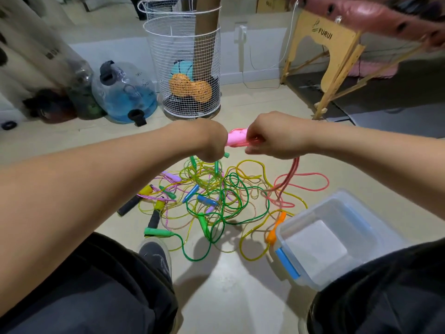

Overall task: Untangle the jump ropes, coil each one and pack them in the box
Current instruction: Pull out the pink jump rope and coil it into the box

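Observation:
A tangled heap of jump ropes [216, 196] in green, yellow, pink and purple lies on the floor, with several coloured handles among the strands. Above the heap, my left hand [207, 141] grips the pink handles [234, 138] of a pink jump rope. My right hand [272, 138] pinches the same rope just right of the handles. The pink cord [292, 174] hangs from my right hand and loops onto the floor [313, 180]. A clear plastic box [337, 239] with blue clips stands open at the lower right, with nothing inside.
A white wire basket [185, 66] with balls stands behind the heap. A blue water jug [125, 92] and dark bags sit at the left. A wooden folding table leg [337, 68] is at the right. My shoe [155, 256] is near the heap's front.

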